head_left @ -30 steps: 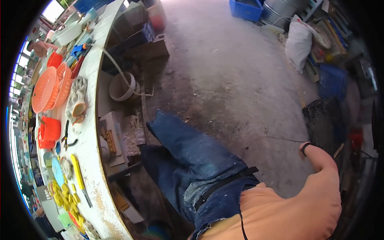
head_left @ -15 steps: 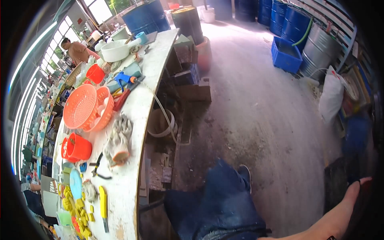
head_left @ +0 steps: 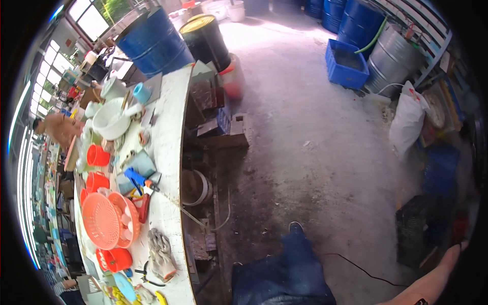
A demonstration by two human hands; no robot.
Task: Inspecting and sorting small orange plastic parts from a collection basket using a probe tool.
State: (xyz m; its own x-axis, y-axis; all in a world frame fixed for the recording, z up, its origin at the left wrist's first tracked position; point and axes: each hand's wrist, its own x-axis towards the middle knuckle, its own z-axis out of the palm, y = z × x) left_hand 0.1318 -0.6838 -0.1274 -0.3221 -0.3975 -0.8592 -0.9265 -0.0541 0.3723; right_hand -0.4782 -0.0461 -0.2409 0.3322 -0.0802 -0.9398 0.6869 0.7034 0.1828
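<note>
My right arm reaches out at the lower right, and my right hand [head_left: 461, 246] lies at the dark rim of the head view. Its fingers are lost in shadow, so any hold is hidden. Nearest to it is a dark crate [head_left: 419, 229], with a blurred red thing [head_left: 460, 227] just above the hand. My left hand is out of the picture. To my left on the white workbench [head_left: 175, 132] are work gloves [head_left: 162, 256], pliers [head_left: 146, 275], an orange plastic basket [head_left: 101, 218], a red cup [head_left: 120, 260] and a blue-handled spray gun [head_left: 136, 176].
A black cable [head_left: 363, 274] crosses the concrete floor beside my legs. Ahead on the right stand a blue tub [head_left: 347, 71], a metal drum [head_left: 394, 58] and a white sack [head_left: 406, 119]. Blue drums [head_left: 152, 43] rise beyond the bench. A bucket [head_left: 195, 187] sits under it.
My view has shifted forward along the bench, so its things appear lower and the yellow knife is mostly cut off. My right arm remains stretched out at the right. A floor cable has come into view.
</note>
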